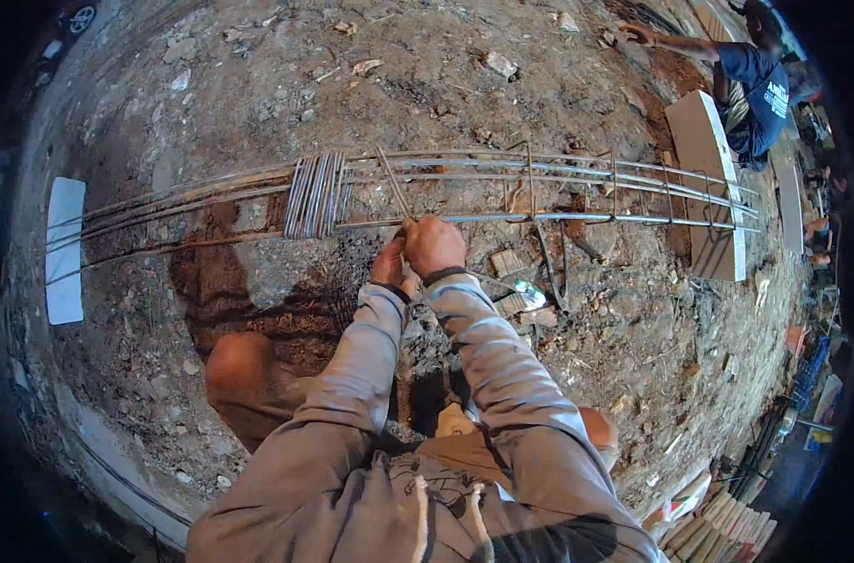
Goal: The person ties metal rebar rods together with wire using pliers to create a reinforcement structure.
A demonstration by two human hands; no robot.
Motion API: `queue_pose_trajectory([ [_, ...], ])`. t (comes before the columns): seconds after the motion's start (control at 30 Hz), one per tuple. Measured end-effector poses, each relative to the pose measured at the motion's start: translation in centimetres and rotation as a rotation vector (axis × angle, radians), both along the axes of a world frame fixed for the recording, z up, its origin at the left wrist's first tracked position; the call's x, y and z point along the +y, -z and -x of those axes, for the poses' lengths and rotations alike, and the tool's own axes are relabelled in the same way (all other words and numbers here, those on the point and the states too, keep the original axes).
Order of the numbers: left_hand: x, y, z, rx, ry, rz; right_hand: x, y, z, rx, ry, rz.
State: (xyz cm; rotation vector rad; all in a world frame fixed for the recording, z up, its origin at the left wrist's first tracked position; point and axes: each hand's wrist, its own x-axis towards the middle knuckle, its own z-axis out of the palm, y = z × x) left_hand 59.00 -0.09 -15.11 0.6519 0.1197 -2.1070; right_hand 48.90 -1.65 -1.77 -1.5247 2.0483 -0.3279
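Long steel bars [577,218] run across the ground in front of me, raised at both ends. My right hand [435,246] is closed at the lower end of a tilted steel stirrup [394,183] that loops around the bars. Pressed against it, my left hand [389,261] has its fingers closed at the same spot; what lies between these fingers is hidden. A tight bunch of stirrups [316,197] hangs on the bars left of my hands. Spaced stirrups [530,183] stand along the bars to the right.
A white block [67,253] supports the bars' left end, and a larger pale block [708,178] their right end. Wood scraps [506,263], a clear plastic bottle [530,296] and a long-handled metal tool [549,267] lie right of my hands. Another person [755,98] is at upper right.
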Motion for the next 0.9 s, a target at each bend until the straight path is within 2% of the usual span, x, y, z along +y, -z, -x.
queue_pose_trajectory([
  [0.07,0.2,0.5,-1.6,-1.208,0.377,0.740,-0.1,0.7,0.0,-0.019,-0.038,-0.023],
  [0.1,-0.2,2.6,-0.3,-1.142,0.093,0.720,0.0,1.9,-0.3,0.012,0.038,-0.005],
  [0.13,-1.2,1.7,-0.5,-1.139,0.093,0.718,0.1,2.0,-0.5,0.042,0.112,0.010],
  [0.2,-3.0,0.0,-2.2,-1.520,0.538,1.207,0.3,1.7,-0.7,0.023,0.124,0.006],
  [0.23,-2.9,1.6,-1.8,-1.218,0.334,0.829,0.3,1.4,-0.7,0.023,0.149,-0.011],
  [0.27,-3.2,2.0,-1.6,-1.228,0.324,0.831,0.2,1.2,-0.7,0.022,0.174,-0.026],
  [0.33,-3.5,0.3,-0.6,-0.930,0.161,0.451,-0.1,1.3,-0.5,0.039,0.158,-0.040],
  [0.37,-3.4,-3.4,-0.6,-1.155,0.294,0.466,-0.1,1.8,-0.2,0.036,0.110,-0.017],
  [0.4,-3.1,-3.5,-0.4,-1.155,0.294,0.463,-0.1,1.6,-0.1,0.035,0.062,0.004],
  [0.47,-2.3,-3.8,0.0,-1.386,0.496,0.380,0.6,1.0,-0.4,0.056,0.093,0.015],
  [0.5,-1.9,-4.8,0.4,-1.294,0.423,0.346,0.7,1.2,-0.5,0.079,0.123,0.071],
  [0.53,-1.6,-3.9,0.2,-1.295,0.423,0.347,0.9,1.3,-0.5,0.101,0.154,0.124],
  [0.6,-1.1,-2.0,-0.1,-1.059,0.314,0.552,1.2,1.3,-0.4,0.090,0.141,0.160],
  [0.63,-1.4,-2.0,-0.2,-0.907,0.353,0.480,1.1,1.3,-0.4,0.071,0.163,0.120],
  [0.67,-1.6,-1.4,-0.3,-0.903,0.354,0.482,0.9,1.3,-0.4,0.054,0.184,0.081],
  [0.73,-1.7,0.8,-0.7,-1.284,0.477,0.856,0.8,1.8,-0.4,0.050,0.200,0.092],
  [0.8,-1.6,1.8,-0.9,-1.223,0.505,0.871,0.8,1.9,-0.4,0.049,0.222,0.105],
  [0.87,-1.2,1.9,-0.5,-0.786,0.179,0.929,0.8,1.5,-0.5,0.081,0.212,0.064],
  [0.9,-1.5,1.7,-0.4,-0.779,0.180,0.930,0.7,0.9,-0.6,0.108,0.187,-0.007],
])
